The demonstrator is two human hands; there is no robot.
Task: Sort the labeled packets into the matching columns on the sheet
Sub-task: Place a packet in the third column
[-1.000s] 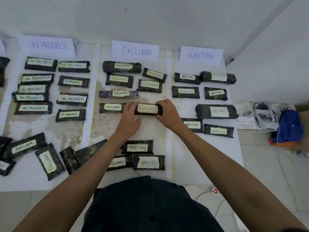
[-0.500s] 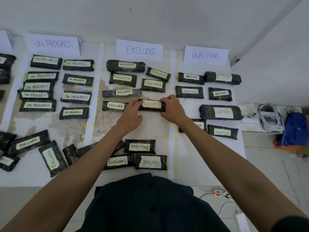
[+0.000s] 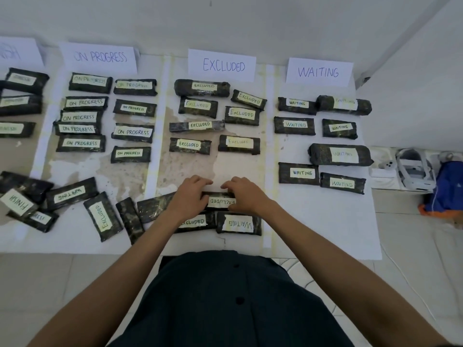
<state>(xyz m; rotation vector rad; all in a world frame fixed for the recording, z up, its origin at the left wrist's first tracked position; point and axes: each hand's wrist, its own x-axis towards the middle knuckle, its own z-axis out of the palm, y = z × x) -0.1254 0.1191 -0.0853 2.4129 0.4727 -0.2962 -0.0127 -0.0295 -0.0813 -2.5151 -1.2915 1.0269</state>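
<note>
A white sheet carries paper headings ON PROGRESS, EXCLUDED and WAITING, each with several dark labeled packets below. Both my hands are at the near end of the EXCLUDED column, on one upside-down EXCLUDED packet. My left hand grips its left end and my right hand grips its right end, fingers curled over its far edge. Just in front lie another EXCLUDED packet and an upside-down WAITING packet. Further up the column lies a faintly labeled EXCLUDED packet.
Unsorted packets lie at the near left: a slanted EXCLUDED, a WAITING, a FINISH and unlabeled-side ones. A white headset and a blue bag sit right of the sheet. A white cable runs over the floor.
Both hands let go of the faintly labeled EXCLUDED packet, left in the column's fourth row, and drew back toward me onto the upside-down EXCLUDED packet.
</note>
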